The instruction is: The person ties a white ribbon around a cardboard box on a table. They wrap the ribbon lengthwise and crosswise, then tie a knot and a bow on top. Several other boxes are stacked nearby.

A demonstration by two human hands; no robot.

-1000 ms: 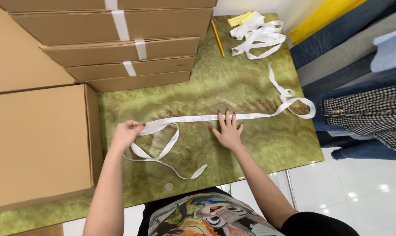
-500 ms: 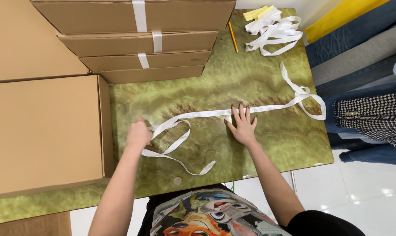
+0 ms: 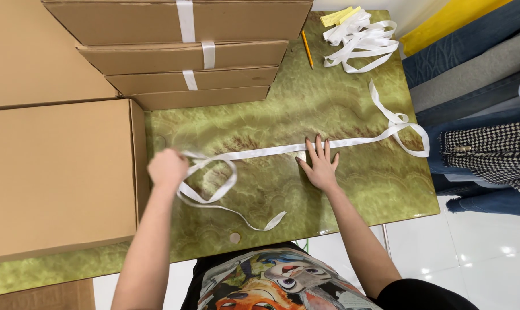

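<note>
Taped brown cardboard boxes (image 3: 179, 57) are stacked beyond the left hand (image 3: 167, 167); a larger one (image 3: 56, 178) lies beside it. That hand is closed around the white ribbon (image 3: 271, 151), which runs across the green worktop (image 3: 340, 109) under the flat, spread right hand (image 3: 319, 166).

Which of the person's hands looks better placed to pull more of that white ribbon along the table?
Probably the left hand: it is closed on the white ribbon near its looped end. The right hand lies flat, fingers spread, pressing the strip down.
</note>
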